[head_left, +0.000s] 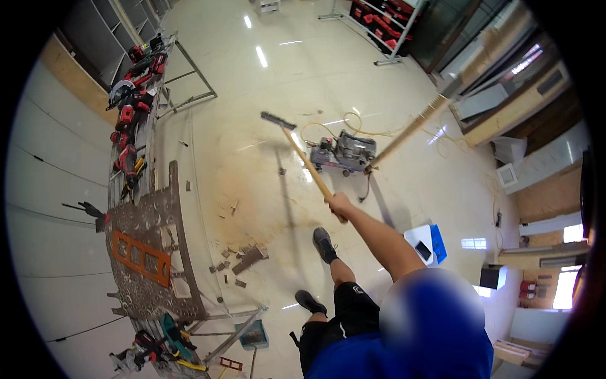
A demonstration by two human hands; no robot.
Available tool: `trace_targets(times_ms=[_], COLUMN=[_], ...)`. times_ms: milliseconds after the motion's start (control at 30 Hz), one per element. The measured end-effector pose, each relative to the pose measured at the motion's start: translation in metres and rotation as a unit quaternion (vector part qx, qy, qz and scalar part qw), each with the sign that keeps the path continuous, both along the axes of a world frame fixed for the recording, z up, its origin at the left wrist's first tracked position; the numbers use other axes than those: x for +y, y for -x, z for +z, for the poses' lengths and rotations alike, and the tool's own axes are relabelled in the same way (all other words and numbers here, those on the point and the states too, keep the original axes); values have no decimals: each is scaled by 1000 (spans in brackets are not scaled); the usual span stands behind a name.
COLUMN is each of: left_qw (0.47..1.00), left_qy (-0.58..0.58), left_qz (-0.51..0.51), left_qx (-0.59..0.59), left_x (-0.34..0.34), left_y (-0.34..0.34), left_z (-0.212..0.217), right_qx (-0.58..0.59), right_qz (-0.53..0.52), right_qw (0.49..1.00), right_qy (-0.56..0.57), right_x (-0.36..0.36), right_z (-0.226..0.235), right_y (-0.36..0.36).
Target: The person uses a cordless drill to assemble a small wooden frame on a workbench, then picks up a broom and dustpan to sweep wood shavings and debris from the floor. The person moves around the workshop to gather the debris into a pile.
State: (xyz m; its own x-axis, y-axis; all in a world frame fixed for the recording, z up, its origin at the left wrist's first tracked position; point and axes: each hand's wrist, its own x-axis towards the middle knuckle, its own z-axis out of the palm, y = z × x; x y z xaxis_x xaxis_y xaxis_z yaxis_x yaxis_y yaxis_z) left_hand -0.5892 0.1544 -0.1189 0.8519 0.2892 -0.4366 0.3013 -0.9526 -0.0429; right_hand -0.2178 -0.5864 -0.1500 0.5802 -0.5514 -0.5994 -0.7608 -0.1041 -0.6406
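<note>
Broom (306,161) out, right hand (339,203) clenched round its handle; of the hands, left hidden. Best short, low strokes toward the wood scraps (249,258).

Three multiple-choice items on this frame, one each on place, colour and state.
1. Where do the wood scraps lie?
A on the floor by the bench
B on the compressor
C on a shelf

2. The frame on the bench is:
A green
B orange
C white

3. The blue-shirted person's hand is:
A open flat
B closed on the broom handle
C clear of it

Answers:
1. A, the scraps sit on the floor beside the bench.
2. B, the frame is plainly orange.
3. B, the fingers wrap the handle.
</note>
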Motion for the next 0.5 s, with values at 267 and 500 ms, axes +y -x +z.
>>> trace_targets(times_ms=[267,500], left_qw=[991,980], left_qy=[101,93], left_qz=[44,116], left_qx=[77,131], left_x=[-202,-282], left_y=[-132,-179], left_z=[-11,-17], right_qx=[30,112], right_qz=[68,-55], right_qw=[989,991], right_qy=[125,-51], right_x=[-218,-272], right_z=[-113,-201], right_y=[-299,-407])
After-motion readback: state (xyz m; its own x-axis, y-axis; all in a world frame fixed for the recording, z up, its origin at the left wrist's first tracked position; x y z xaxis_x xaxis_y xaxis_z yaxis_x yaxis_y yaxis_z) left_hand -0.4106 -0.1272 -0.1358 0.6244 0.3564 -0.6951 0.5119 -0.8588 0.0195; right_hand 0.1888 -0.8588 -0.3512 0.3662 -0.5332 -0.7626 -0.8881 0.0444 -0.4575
